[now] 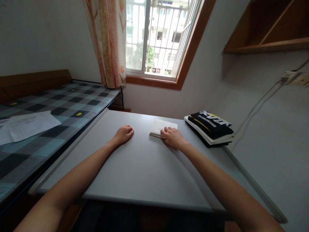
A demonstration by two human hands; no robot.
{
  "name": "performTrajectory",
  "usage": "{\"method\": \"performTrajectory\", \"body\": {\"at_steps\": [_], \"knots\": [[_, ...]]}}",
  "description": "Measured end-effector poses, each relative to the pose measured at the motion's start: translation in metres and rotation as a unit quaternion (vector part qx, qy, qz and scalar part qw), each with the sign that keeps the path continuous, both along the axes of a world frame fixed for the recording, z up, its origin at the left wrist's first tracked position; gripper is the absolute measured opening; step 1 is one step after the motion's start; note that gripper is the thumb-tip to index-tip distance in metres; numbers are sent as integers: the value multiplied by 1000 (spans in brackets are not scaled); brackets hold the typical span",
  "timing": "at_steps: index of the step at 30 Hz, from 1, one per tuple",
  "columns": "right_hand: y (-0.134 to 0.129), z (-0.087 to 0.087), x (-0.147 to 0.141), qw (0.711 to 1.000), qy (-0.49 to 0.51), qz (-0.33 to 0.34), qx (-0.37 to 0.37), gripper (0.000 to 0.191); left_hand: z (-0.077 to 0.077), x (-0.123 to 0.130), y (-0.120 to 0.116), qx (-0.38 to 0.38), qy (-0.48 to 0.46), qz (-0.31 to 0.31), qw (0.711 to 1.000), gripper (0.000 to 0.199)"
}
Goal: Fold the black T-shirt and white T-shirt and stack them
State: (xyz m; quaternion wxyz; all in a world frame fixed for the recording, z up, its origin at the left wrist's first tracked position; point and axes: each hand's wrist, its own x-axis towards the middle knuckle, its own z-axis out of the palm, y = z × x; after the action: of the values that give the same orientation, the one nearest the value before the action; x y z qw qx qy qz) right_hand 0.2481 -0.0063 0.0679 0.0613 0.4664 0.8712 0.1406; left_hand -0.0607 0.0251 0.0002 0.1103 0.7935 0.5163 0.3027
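On the white table (135, 167), a small folded white cloth (162, 125) lies flat, a little right of the middle. My right hand (173, 137) is closed on the cloth's near right edge, fingers on top; the thumb is mostly hidden. To the left, my left hand (123, 134) rests on the tabletop with its fingers curled in, apart from the cloth. I see nothing held in it. At the right edge sits a stack of folded clothes (211, 129), black and white, with a black printed piece with yellow on top.
A bed with a checked cover (48, 106) runs along the table's left side, with paper sheets (31, 125) on it. Ahead is a barred window (161, 42) beside a patterned curtain (108, 45). On the right are a wooden shelf (265, 46) and a cord (259, 103) to a socket.
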Motion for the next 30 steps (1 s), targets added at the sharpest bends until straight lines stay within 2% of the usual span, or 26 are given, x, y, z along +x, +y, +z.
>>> {"method": "performTrajectory", "body": {"at_steps": [3, 5, 7, 9, 11, 13, 15, 17, 19, 21, 23, 25, 28, 30], "knots": [[-1, 5, 0, 999, 27, -41, 17, 29, -2, -1, 1, 1, 5, -2, 1000, 35], [1, 18, 6, 991, 99, -83, 29, 30, -2, -1, 2, 4, 6, -3, 1000, 35], [5, 39, 17, 972, 198, -123, 24, 34, -2, -1, 2, 8, 6, -7, 1000, 35], [9, 66, 32, 949, 282, -138, -24, 32, -2, -1, 2, 9, 8, -9, 1000, 36], [11, 95, 49, 928, 323, -157, -99, 24, -1, 0, 1, 9, 10, -7, 1000, 36], [10, 124, 67, 916, 332, -194, -112, 21, -1, 0, 0, 9, 7, -6, 1000, 36], [7, 153, 83, 921, 308, -235, -34, 21, -1, -1, 1, 7, 3, -6, 1000, 35], [4, 176, 99, 921, 265, -254, 128, 29, -2, -3, 2, 3, -4, -2, 1000, 35], [5, 189, 115, 905, 218, -251, 267, 35, -4, -5, 4, -5, -14, 3, 1000, 35], [10, 186, 131, 894, 171, -232, 343, 36, -5, -6, 5, -10, -23, 6, 1000, 35], [16, 165, 146, 901, 126, -218, 353, 37, -6, -6, 6, -12, -25, 7, 1000, 36], [22, 131, 158, 924, 80, -230, 295, 39, -7, -6, 7, -13, -25, 9, 1000, 36], [25, 77, 170, 953, 13, -273, 129, 38, -7, -5, 8, -15, -24, 9, 1000, 34], [23, 54, 174, 953, 7, -278, 119, 41, -7, -4, 8, -14, -22, 8, 1000, 33]]}}
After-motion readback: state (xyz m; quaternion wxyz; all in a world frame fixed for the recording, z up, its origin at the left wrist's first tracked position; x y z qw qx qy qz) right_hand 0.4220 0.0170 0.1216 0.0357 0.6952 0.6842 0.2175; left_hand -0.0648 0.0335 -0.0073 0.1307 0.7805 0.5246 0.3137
